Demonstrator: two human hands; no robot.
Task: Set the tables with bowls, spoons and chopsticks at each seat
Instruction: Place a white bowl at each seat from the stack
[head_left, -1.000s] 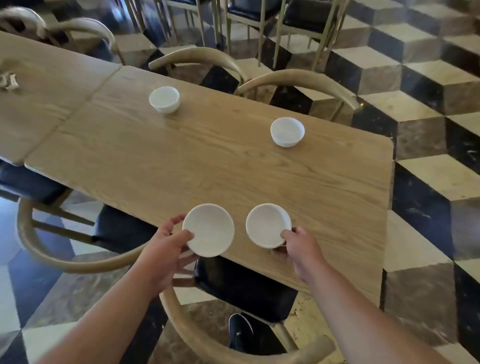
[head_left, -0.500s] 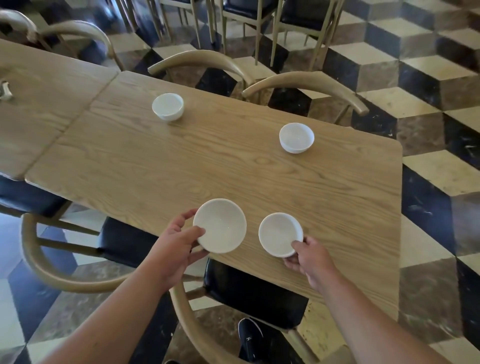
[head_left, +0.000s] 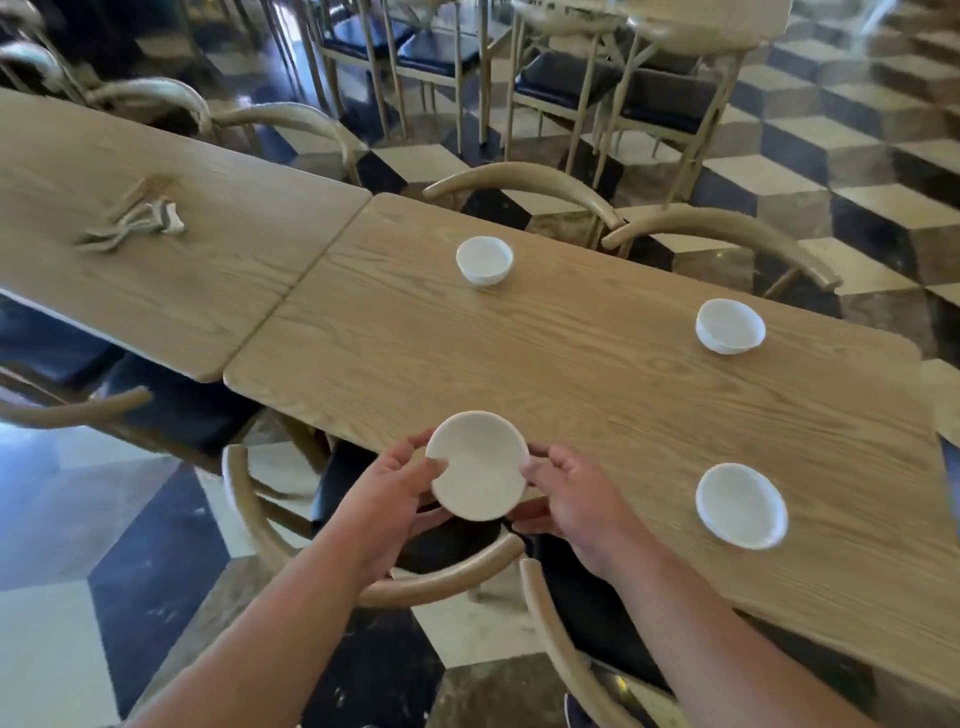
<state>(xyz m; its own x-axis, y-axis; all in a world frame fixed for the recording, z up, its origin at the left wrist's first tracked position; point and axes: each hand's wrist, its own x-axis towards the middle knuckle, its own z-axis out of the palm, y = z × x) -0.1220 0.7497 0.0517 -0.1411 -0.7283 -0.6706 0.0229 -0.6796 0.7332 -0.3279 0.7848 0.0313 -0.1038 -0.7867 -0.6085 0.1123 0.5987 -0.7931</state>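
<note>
Both hands, the left hand (head_left: 387, 499) and the right hand (head_left: 574, 501), curl their fingers round a plain, round, off-white bowl (head_left: 477, 465) at the near edge of the wooden table (head_left: 571, 374), on which three smaller-looking white bowls stand well apart: near-right bowl (head_left: 741, 505), far-right bowl (head_left: 730, 326), far-left bowl (head_left: 484, 260).

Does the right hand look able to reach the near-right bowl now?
Probably: only bare table lies between right hand and near-right bowl, but it and the left hand grip the held bowl, so it must release first.
</note>
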